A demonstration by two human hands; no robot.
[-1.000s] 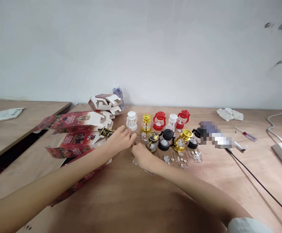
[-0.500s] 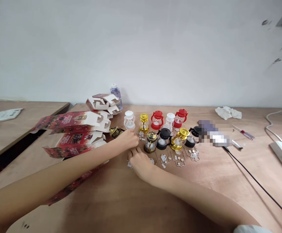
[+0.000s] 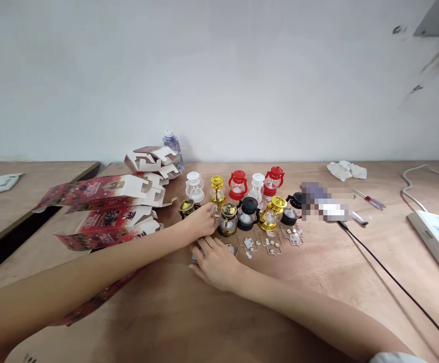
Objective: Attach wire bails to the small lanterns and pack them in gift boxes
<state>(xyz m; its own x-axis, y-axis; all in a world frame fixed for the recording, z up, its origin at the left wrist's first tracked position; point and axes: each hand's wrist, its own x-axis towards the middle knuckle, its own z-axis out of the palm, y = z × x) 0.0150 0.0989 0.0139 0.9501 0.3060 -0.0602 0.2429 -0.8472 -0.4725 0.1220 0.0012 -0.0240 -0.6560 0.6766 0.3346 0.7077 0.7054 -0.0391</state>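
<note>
My left hand [image 3: 203, 221] is closed among the small lanterns, its fingertips beside a black-and-gold lantern [image 3: 228, 220]; what they hold, if anything, is too small to make out. Just nearer, my right hand [image 3: 218, 264] lies low with fingers spread over small metal parts partly hidden beneath it. Another black-and-gold lantern [image 3: 187, 207] stands behind my left wrist. Bent wire handles, silver plates [image 3: 248, 243] and round button cells [image 3: 272, 243] lie before a black lantern [image 3: 248, 214] and a gold lantern [image 3: 272, 214]. White, gold and red lanterns [image 3: 238, 185] form the back row.
Red printed cardboard boxes [image 3: 94, 190] lie open at left, a water bottle [image 3: 173, 148] behind them. To the right are a partly pixelated device with a black cable [image 3: 385, 275], a screwdriver [image 3: 373, 201], crumpled tissue [image 3: 346, 170] and a white power strip [image 3: 436, 242].
The view has shifted slightly right. My right hand's fingers have spread and flattened over the parts. My left hand has moved slightly nearer the front black-and-gold lantern, uncovering the one behind my wrist.
</note>
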